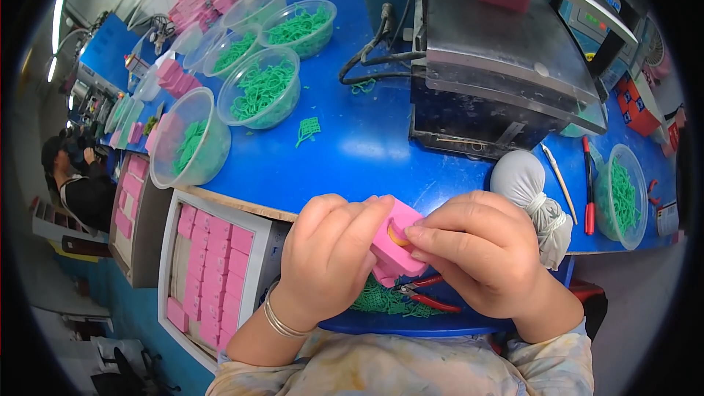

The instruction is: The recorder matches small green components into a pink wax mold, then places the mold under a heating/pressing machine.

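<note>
A pink mold block (401, 248) is held up in front of me over the table's near edge. My left hand (326, 253) is closed around its left side. At its right end my right hand (477, 253) pinches the block, fingertips beside a small yellow piece (398, 236) set in its opening. The fingers partly cover this piece, so its full shape is hidden. Below the hands, red-handled cutters (425, 297) lie among green wax trimmings (378, 297) in a blue tray (418, 325).
Clear plastic bowls with green pieces, one near left (220, 169), one far right (638, 176), stand on the blue table (352, 169). A dark machine (506, 59) rises ahead. A tied grey cloth bag (517, 176) is near my right hand. Left below, a white-framed drawer (170, 264) holds pink blocks.
</note>
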The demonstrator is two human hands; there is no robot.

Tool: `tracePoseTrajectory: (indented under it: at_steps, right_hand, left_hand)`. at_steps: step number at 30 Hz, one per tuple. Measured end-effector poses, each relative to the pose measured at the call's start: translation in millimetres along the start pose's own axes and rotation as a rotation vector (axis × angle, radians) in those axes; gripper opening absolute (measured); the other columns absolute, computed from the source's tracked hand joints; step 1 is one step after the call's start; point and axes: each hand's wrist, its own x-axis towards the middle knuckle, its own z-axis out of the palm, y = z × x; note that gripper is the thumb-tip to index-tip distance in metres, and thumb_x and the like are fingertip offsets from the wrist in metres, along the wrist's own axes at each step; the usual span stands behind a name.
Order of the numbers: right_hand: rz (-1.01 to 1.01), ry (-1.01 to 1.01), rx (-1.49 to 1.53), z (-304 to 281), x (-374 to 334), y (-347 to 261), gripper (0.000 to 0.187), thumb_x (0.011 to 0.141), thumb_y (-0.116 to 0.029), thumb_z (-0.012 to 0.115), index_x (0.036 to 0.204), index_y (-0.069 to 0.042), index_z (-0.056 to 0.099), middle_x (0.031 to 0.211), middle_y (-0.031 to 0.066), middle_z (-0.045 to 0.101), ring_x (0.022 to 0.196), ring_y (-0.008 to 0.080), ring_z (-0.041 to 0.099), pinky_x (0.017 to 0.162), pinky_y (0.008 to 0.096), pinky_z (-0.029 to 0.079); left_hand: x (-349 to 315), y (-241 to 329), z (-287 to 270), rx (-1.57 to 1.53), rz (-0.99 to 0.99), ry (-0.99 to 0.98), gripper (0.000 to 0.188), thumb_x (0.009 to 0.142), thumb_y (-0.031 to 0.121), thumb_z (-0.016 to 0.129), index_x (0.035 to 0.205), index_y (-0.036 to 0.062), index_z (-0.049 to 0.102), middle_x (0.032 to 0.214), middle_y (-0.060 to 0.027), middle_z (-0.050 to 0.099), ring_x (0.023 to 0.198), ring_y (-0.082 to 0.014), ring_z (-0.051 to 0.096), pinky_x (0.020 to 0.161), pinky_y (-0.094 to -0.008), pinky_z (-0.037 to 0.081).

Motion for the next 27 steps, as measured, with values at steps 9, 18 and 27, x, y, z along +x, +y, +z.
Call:
tracePoseTrajectory:
  at_steps: [9,18,27]
  right_hand:
    - [-0.009,0.039,-0.154,11.4,2.0,-9.0,0.041,0.062,-0.032,0.068,0.087,-0.001,0.057,0.079,0.0084,0.054,0.066,0.0255,0.053,0.057,0.0357,0.040]
    - [0.075,0.120,-0.031,14.5,-10.6,-8.9,0.025,0.071,-0.018,0.062,0.058,-0.006,0.044,0.055,0.0080,0.040,0.046,0.0246,0.039,0.042,0.0330,0.030]
    - [0.547,-0.095,0.644,10.2,-12.9,-4.5,0.023,0.079,-0.019,0.065,0.070,-0.004,0.050,0.063,0.0051,0.049,0.056,0.0172,0.047,0.053,0.0304,0.039]
  left_hand:
    - [3.7,13.1,-7.2,-0.217,-0.160,-0.191,0.040,0.057,-0.001,0.059,0.096,0.0049,0.059,0.071,-0.0086,0.048,0.064,-0.0257,0.050,0.056,-0.0344,0.042]
    - [5.3,28.8,-8.4,-0.581,-0.192,-0.417,0.033,0.058,0.007,0.064,0.089,0.0028,0.054,0.079,-0.0115,0.049,0.073,-0.0288,0.051,0.063,-0.0359,0.043]
    - [-2.1,21.0,1.6,-0.799,-0.143,-0.403,0.029,0.062,0.011,0.073,0.084,0.0027,0.055,0.078,-0.0094,0.048,0.068,-0.0257,0.050,0.062,-0.0342,0.042]
